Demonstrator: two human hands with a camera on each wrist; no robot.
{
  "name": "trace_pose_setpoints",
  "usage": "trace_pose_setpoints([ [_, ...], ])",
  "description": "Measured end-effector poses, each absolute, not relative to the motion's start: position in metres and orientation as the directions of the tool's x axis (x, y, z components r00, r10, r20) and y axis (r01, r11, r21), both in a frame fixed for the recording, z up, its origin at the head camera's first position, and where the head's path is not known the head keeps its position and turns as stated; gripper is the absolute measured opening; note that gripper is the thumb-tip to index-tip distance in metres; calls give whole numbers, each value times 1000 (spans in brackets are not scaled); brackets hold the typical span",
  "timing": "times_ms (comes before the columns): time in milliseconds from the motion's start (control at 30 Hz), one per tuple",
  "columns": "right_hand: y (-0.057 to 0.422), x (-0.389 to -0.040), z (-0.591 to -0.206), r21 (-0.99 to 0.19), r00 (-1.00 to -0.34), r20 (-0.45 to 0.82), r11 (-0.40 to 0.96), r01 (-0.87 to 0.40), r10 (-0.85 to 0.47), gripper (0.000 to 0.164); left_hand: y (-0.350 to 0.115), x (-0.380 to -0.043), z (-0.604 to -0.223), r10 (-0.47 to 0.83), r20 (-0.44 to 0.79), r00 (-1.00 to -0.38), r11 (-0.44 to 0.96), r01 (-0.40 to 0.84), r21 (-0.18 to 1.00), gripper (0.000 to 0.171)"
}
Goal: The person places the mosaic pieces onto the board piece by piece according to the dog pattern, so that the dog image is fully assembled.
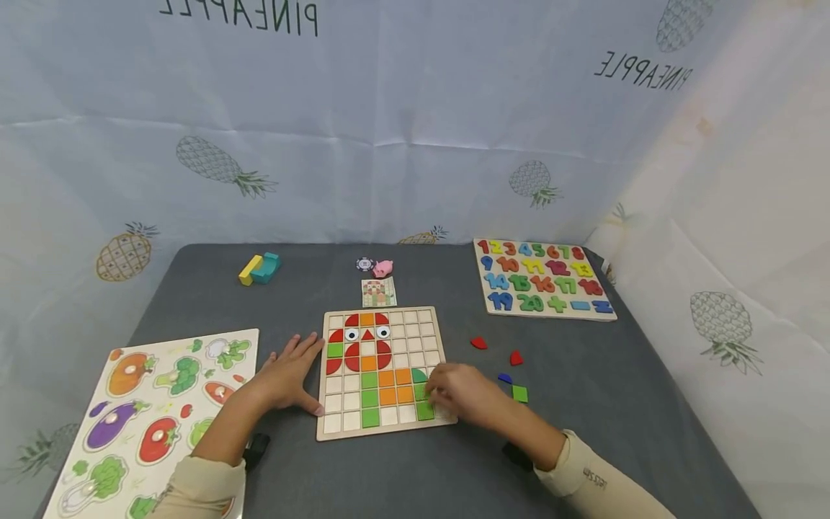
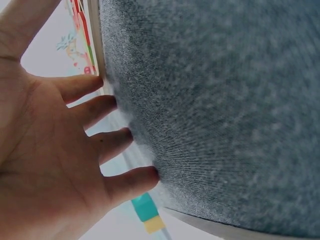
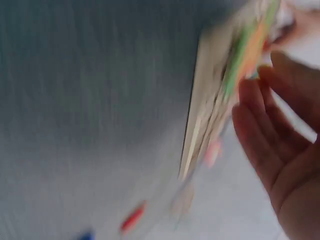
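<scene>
A wooden grid board (image 1: pixel 416 328) lies mid-table, partly filled with red, orange and green tiles and two eye pieces. My left hand (image 1: pixel 285 378) spreads its fingers at the board's left edge; in the left wrist view the same hand (image 2: pixel 55 135) shows an empty palm. Over the board's lower right is my right hand (image 1: pixel 468 393), fingers loosely bent beside a dark green quarter-round tile (image 1: pixel 419 375) and several light green squares (image 1: pixel 424 411). The right wrist view is blurred; there the right hand (image 3: pixel 285 140) shows no clear piece between its fingers.
Loose red tiles (image 1: pixel 478 343), a blue tile (image 1: pixel 504 378) and a green square (image 1: pixel 520 393) lie right of the board. A vegetable puzzle (image 1: pixel 152 411), number puzzle (image 1: pixel 545 281), pattern card (image 1: pixel 379 293), pink pig (image 1: pixel 382 268), patterned chip (image 1: pixel 364 264) and teal-and-yellow blocks (image 1: pixel 264 268) surround it.
</scene>
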State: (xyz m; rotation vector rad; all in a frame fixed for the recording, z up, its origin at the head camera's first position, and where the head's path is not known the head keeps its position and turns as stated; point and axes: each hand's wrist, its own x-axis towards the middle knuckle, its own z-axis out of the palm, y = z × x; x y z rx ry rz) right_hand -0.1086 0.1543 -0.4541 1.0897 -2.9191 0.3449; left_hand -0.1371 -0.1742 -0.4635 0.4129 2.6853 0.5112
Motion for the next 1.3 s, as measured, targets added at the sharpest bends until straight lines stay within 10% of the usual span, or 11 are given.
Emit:
trace_pose_setpoints([
  [233,200,-164,-453,-57,-956,3,954,-293,-293,12,-175,-135,-463,341,-279,-898,888,211,408,125],
  [633,209,-177,-465,-258,-967,-93,944,-206,-236,11,-175,-133,-465,336,-291,-896,894,205,399,124],
  [967,177,-191,-451,-535,-890,33,744,-399,-454,15,-175,-134,-463,348,-274,-897,891,225,395,124],
  [1300,119,-214,-454,-573,-866,2,709,-410,-499,25,-172,-133,-463,332,-283,-900,896,207,392,124],
])
